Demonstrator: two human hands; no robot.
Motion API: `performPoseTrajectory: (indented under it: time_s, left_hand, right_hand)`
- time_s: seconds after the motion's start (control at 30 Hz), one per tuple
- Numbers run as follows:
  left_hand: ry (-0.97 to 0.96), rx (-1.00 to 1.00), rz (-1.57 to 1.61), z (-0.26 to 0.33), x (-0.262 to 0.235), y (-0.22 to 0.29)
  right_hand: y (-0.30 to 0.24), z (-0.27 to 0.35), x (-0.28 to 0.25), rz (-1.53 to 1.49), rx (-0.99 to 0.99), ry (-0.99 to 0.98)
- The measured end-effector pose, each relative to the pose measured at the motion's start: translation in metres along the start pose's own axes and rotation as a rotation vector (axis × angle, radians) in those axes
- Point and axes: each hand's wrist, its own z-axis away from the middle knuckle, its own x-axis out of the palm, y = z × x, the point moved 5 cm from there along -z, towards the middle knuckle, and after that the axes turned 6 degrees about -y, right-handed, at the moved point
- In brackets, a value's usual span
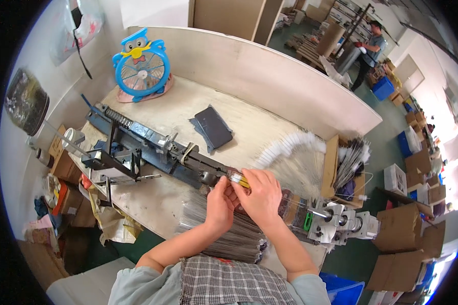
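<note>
My right hand (261, 195) is closed around a small yellow-and-white stick-shaped tool (239, 180), held over the long dark metal bench machine (152, 145). Close beside it, my left hand (221, 205) has its fingers curled together at the machine's rail; whatever they may pinch is hidden. Just below my hands lies a thick bundle of thin metal wires (229, 236). Beyond my right hand, wires with white bristle tips (290, 150) are fanned out on the table (170, 206). A silver metal drive unit (343, 222) sits at the machine's right end.
A blue cartoon-shaped fan (142, 71) and a dark phone (213, 127) stand and lie on the table's far side. An open cardboard box (331, 165) holds more brushes at the right. A low white partition (269, 76) borders the back. Another person (371, 51) stands far off.
</note>
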Motion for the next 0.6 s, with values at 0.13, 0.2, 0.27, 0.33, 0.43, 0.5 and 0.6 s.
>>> performPoseTrajectory:
  time_s: [0.13,0.2,0.27,0.33,0.43,0.5,0.6]
  left_hand:
    - [0.005,-0.011,-0.017,-0.001,-0.003,-0.002]
    - [-0.006,0.0,-0.026,0.0,-0.002,-0.002]
    - [0.042,0.024,-0.053,0.001,-0.004,0.001]
    - [0.016,0.026,-0.031,-0.001,-0.006,-0.001]
    - [0.015,0.032,-0.019,-0.001,-0.001,-0.001]
    - [0.035,0.032,-0.034,-0.002,0.0,-0.002]
    - [0.017,0.059,-0.093,-0.002,-0.001,-0.001]
  right_hand:
    - [0.0,0.003,-0.007,0.001,-0.03,0.034]
    - [-0.001,0.004,-0.009,-0.016,-0.059,0.061]
    - [-0.004,0.004,-0.005,-0.019,-0.112,0.001]
    - [0.0,0.005,-0.002,-0.018,-0.104,0.003]
    - [0.008,0.008,-0.003,-0.01,-0.104,-0.001]
    - [0.012,0.01,-0.007,-0.004,-0.108,-0.002]
    - [0.018,0.013,-0.011,-0.016,-0.105,-0.006]
